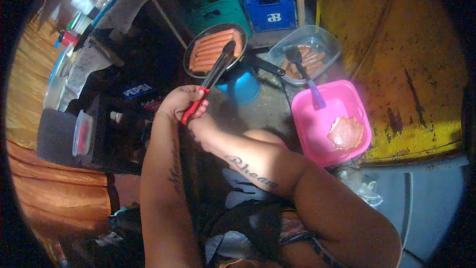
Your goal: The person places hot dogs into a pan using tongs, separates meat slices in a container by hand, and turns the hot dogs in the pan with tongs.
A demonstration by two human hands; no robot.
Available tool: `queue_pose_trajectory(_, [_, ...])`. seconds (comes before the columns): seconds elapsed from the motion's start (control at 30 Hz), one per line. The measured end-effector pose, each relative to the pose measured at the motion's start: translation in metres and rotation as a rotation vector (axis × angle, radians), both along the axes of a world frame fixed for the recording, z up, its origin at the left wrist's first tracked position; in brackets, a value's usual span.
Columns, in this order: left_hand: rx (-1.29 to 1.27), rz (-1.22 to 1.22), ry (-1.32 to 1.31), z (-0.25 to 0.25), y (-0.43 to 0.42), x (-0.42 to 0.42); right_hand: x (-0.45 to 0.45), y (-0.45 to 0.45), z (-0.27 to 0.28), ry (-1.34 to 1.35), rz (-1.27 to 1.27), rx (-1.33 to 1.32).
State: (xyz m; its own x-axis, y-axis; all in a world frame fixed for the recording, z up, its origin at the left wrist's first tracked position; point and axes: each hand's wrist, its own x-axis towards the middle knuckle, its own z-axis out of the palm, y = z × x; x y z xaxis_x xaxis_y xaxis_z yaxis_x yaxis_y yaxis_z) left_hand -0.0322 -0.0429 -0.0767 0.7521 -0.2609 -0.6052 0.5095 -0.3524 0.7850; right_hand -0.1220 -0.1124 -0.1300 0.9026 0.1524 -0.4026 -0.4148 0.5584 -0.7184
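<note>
My left hand [179, 103] is closed around the red handles of a pair of tongs [214, 75]. The black tips of the tongs rest over several sausages [210, 52], which lie side by side in a round black frying pan [189, 64]. Close under the handle end is my right hand [202, 128], near the left wrist. Its fingers are mostly hidden, so I cannot tell whether they grip the handle. The pan's black handle [267, 64] points right, toward a clear plastic tub [329, 44] holding more sausages.
A spatula [311, 85] leans from the tub over a pink basin [302, 114] with a stack of round meat slices [345, 134]. A blue container [243, 88] sits below the pan. Blue [270, 12] and green crates [218, 2] stand behind. A lidded box [82, 134] is at left.
</note>
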Motion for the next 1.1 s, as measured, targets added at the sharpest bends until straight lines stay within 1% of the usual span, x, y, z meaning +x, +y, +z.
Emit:
queue_pose_trajectory(0.03, [-0.011,-0.003,0.001,0.001,0.0,-0.001,-0.003,-0.004,0.007,-0.005,0.009,0.013])
queue_pose_trajectory(0.1, [-0.034,-0.009,0.005,0.004,0.0,-0.003,-0.001,-0.002,0.003,0.0,0.037,0.011])
queue_pose_trajectory(0.2, [-0.008,-0.039,-0.022,0.012,-0.005,-0.002,0.008,0.007,-0.014,0.03,0.06,-0.01])
queue_pose_trajectory(0.33, [0.128,-0.108,-0.1,0.039,-0.021,-0.013,0.008,0.009,-0.014,0.076,-0.025,0.122])
queue_pose_trajectory(0.4, [0.211,-0.128,-0.149,0.051,-0.029,-0.022,0.01,0.014,-0.018,0.059,-0.073,0.125])
queue_pose_trajectory(0.47, [0.487,-0.224,-0.336,0.063,-0.036,-0.033,0.008,0.019,-0.023,-0.011,-0.115,0.027])
queue_pose_trajectory(0.5, [0.625,-0.273,-0.429,0.065,-0.038,-0.038,0.01,0.019,-0.026,-0.01,-0.083,0.023])
queue_pose_trajectory(0.57, [0.808,-0.343,-0.681,0.062,-0.035,-0.044,0.013,0.017,-0.03,-0.008,-0.017,0.016])
queue_pose_trajectory(0.6, [0.899,-0.375,-0.807,0.061,-0.034,-0.045,0.013,0.019,-0.031,0.005,-0.031,0.029])
queue_pose_trajectory(0.7, [0.87,-0.347,-0.931,0.051,-0.034,-0.048,0.003,0.014,-0.015,0.01,-0.032,0.083])
queue_pose_trajectory(0.73, [0.86,-0.321,-0.829,0.057,-0.042,-0.052,-0.001,0.006,-0.003,-0.009,-0.016,0.112])
queue_pose_trajectory(0.8, [0.912,-0.369,-0.86,0.049,-0.044,-0.048,0.0,0.008,-0.005,-0.012,-0.011,0.14])
queue_pose_trajectory(0.83, [0.938,-0.395,-0.875,0.042,-0.044,-0.046,0.007,0.019,-0.02,0.003,-0.022,0.138])
queue_pose_trajectory(0.87, [0.914,-0.378,-0.903,0.036,-0.043,-0.044,0.008,0.022,-0.024,0.004,-0.034,0.15])
queue_pose_trajectory(0.97, [0.955,-0.399,-0.827,0.032,-0.043,-0.04,0.007,0.024,-0.026,-0.014,-0.054,0.196])
queue_pose_trajectory(1.03, [0.945,-0.392,-0.867,0.032,-0.041,-0.043,0.008,0.024,-0.03,-0.014,-0.027,0.202])
queue_pose_trajectory(1.1, [0.967,-0.367,-0.897,0.033,-0.039,-0.05,0.015,0.031,-0.045,-0.043,0.01,0.264])
